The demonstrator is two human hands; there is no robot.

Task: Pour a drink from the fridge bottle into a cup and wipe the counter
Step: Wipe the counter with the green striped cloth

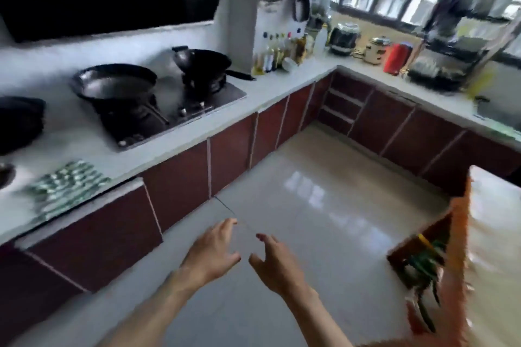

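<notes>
Head view: a person's left hand point(210, 252) and right hand point(275, 265) reach out side by side over the glossy pale tiled floor point(324, 200), fingers loosely spread, holding nothing. The white counter point(270, 87) wraps an L shape above dark red cabinet doors point(180, 177). On it, left of the hands, lies a green-and-white patterned cloth point(66, 186), folded flat near the counter's front edge. Beyond the cloth sits a steel gas hob point(197, 110) carrying a round black frying pan point(115, 83) and a deeper black wok point(205, 65). At the counter's corner stand small bottles point(279, 53), then a dark glass jar point(345, 36), a cream cooker point(376, 49) and a red canister point(397, 58) under the window. No fridge bottle or cup can be made out; the picture is blurred.
</notes>
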